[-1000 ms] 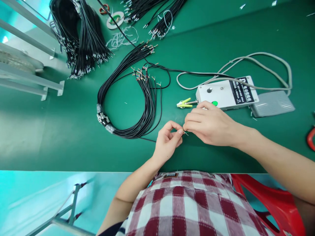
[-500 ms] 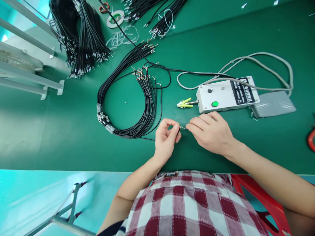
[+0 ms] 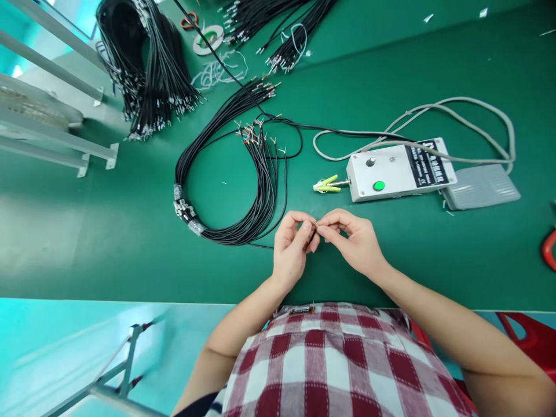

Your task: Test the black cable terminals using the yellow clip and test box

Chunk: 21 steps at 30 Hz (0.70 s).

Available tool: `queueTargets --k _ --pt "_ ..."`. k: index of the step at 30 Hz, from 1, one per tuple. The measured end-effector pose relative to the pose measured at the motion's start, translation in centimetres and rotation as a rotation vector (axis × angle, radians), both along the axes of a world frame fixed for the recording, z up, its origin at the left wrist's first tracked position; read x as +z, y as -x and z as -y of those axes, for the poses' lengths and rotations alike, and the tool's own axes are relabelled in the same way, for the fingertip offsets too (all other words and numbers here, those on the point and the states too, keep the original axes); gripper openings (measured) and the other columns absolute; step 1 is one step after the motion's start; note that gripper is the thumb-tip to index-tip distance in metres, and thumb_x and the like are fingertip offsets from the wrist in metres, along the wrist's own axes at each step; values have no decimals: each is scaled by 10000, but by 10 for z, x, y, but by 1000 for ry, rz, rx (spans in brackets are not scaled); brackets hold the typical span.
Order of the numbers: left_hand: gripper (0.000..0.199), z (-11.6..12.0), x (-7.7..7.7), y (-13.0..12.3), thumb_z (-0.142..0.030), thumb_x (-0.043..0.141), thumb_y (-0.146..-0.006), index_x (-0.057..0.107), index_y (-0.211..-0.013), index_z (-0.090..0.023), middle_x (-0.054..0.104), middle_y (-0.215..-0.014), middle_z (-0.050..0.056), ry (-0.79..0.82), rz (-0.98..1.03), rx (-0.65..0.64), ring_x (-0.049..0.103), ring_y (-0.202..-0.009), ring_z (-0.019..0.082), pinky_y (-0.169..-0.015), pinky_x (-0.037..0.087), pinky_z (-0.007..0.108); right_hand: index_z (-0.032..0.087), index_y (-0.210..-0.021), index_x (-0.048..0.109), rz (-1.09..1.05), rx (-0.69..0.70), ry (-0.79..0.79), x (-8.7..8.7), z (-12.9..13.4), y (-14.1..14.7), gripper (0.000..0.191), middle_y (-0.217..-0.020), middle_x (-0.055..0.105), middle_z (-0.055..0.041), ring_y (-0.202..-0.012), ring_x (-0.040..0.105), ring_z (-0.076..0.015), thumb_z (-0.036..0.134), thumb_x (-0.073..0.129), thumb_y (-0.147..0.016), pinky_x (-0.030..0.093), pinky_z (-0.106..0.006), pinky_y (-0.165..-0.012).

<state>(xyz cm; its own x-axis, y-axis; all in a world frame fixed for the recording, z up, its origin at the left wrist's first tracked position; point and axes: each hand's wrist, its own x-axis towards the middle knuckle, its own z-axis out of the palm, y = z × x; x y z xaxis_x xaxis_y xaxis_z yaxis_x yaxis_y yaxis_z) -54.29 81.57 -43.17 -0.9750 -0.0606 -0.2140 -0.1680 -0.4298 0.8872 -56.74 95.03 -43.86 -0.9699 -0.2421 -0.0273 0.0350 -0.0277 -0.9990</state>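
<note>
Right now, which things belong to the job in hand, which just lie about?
Likely the job:
- cable end between left hand and right hand
- looped black cables
- clip-ended white box, possibly

Seemingly lying about:
- white ring
- tangled white string

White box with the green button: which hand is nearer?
Right. The right hand is on the person's side of the white box, near its left end; the left hand lies farther off, leftward.

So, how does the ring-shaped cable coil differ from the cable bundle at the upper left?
The cable coil lies in a wide, open ring; the upper-left bundle makes a narrower loop. The coil is thinner, the bundle thicker. The coil shows splayed coloured wires at one end; the bundle's ends look silvery. Both are black cables.
</note>
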Motion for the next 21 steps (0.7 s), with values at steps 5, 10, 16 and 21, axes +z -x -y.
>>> queueTargets --k 5,10,16,21 --pt "199 3 -3 -2 -328 731 -855 618 -920 -178 529 -714 -35 4 -23 -40 475 -501 47 -478 358 197 200 -793 698 79 6 40 -1 -3 -2 233 -722 696 -14 -650 640 -151 427 737 -826 500 -300 -629" --pt "173 0 -6 -1 -288 729 -858 601 -858 -171 566 -713 -31 41 -57 -18 500 -470 47 -444 362 195 198 -775 664 193 30 122 2 0 -4 310 -636 683 -3 -632 659 -162 496 741 -811 514 -311 -639" --pt "252 -1 -3 1 -340 763 -820 584 -818 -163 599 -757 -13 19 -21 26 542 -486 64 -442 405 208 202 -822 649 274 71 235 3 4 -2 288 -617 686 12 -603 676 -161 473 744 -814 513 -311 -636" --pt "230 2 -5 0 -347 730 -852 587 -851 -167 567 -684 -23 6 -13 -3 542 -495 80 -457 406 210 207 -831 653 282 79 238 3 3 -2 278 -620 688 16 -608 681 -167 472 739 -817 528 -326 -661"
